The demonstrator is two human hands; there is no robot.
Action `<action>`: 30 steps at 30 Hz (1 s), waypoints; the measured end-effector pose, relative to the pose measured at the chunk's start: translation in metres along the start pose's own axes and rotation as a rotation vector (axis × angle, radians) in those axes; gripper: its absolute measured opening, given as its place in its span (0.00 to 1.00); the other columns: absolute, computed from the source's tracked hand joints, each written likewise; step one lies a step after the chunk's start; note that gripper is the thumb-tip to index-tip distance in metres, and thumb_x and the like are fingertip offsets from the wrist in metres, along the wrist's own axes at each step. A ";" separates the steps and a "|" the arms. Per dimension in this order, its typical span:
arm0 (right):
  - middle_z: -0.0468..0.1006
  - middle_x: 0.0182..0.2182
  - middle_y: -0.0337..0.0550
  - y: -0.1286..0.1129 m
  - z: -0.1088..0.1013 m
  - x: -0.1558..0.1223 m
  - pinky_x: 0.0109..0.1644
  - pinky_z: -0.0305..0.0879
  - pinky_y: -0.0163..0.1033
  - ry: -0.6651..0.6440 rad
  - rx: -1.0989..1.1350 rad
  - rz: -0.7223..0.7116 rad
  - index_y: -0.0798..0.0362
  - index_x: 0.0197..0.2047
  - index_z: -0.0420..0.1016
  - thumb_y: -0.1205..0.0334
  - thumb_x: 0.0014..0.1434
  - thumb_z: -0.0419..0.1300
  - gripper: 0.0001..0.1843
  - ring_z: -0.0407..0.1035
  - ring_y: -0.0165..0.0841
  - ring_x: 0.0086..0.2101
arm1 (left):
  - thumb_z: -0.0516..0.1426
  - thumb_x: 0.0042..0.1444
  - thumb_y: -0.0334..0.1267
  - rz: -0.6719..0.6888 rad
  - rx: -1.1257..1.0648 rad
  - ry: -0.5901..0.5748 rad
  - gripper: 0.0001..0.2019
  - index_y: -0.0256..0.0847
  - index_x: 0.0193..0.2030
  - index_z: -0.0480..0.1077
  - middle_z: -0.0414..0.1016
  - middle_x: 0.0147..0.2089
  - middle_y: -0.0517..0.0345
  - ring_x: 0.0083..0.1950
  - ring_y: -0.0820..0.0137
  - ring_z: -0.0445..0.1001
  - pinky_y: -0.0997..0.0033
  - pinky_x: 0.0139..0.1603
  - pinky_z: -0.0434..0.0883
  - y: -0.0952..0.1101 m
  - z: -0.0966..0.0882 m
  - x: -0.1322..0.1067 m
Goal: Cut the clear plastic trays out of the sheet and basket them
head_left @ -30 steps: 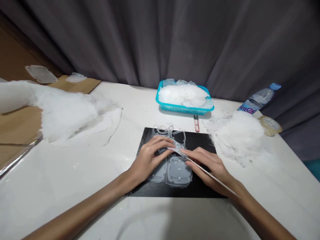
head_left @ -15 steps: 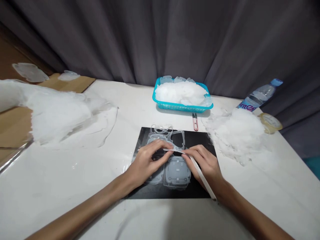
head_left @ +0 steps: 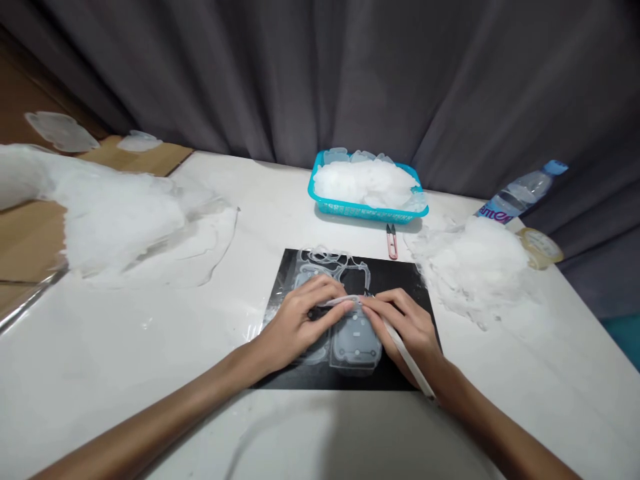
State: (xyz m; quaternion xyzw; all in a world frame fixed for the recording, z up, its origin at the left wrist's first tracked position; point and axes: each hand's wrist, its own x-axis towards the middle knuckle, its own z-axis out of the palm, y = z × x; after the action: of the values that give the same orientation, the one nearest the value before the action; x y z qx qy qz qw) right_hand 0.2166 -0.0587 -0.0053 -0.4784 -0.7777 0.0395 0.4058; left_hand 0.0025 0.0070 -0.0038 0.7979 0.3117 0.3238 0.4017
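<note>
My left hand [head_left: 313, 313] is closed, thumb and fingers pinching the edge of a translucent plastic piece [head_left: 350, 300]. My right hand [head_left: 406, 330] grips a slim white pen-like tool [head_left: 410, 360], its shaft slanting back across the hand toward the wrist. The tool's working end is mostly hidden by the fingers, close to the left fingertips. Beneath both hands lies a black mat [head_left: 400, 380] bearing translucent moulded plastic sheets. One rounded-square panel [head_left: 356, 340] on it has small round marks. Loose, looped plastic trimmings [head_left: 325, 255] sit at the mat's far edge.
A turquoise basket [head_left: 370, 212] full of white translucent pieces stands at the back. Pink thread snips [head_left: 392, 243] lie before it. White plastic heaps rest at left [head_left: 120, 220] and right [head_left: 485, 267]. A water bottle [head_left: 520, 193] and tape roll [head_left: 540, 248] are at far right.
The fingertips of both hands have come slightly closer together at the plastic edge, which is now lifted between them. The view has shifted a little; the tool stays in my right hand.
</note>
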 end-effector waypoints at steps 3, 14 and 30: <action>0.78 0.37 0.47 -0.003 0.000 0.002 0.43 0.76 0.42 -0.001 0.018 0.017 0.52 0.54 0.79 0.72 0.71 0.57 0.14 0.75 0.36 0.36 | 0.57 0.72 0.41 -0.035 -0.006 -0.032 0.08 0.41 0.43 0.75 0.77 0.44 0.56 0.47 0.66 0.75 0.64 0.51 0.71 0.000 0.000 0.001; 0.78 0.40 0.49 0.007 0.003 -0.001 0.46 0.74 0.45 -0.063 0.028 0.083 0.53 0.55 0.76 0.65 0.70 0.61 0.12 0.75 0.39 0.40 | 0.55 0.74 0.42 0.016 0.096 -0.083 0.09 0.43 0.49 0.75 0.80 0.46 0.56 0.50 0.64 0.75 0.60 0.56 0.69 0.001 -0.008 0.009; 0.78 0.48 0.52 0.027 -0.001 0.027 0.55 0.74 0.51 0.074 -0.059 0.164 0.49 0.60 0.73 0.57 0.68 0.64 0.19 0.76 0.45 0.49 | 0.61 0.67 0.39 0.017 0.017 -0.299 0.26 0.46 0.69 0.59 0.78 0.56 0.47 0.56 0.59 0.79 0.57 0.56 0.75 -0.023 -0.023 0.055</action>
State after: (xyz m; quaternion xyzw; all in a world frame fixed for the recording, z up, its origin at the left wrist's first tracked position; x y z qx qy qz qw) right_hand 0.2308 -0.0236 -0.0012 -0.5535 -0.7211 0.0319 0.4155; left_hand 0.0124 0.0693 0.0021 0.8432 0.2445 0.2019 0.4341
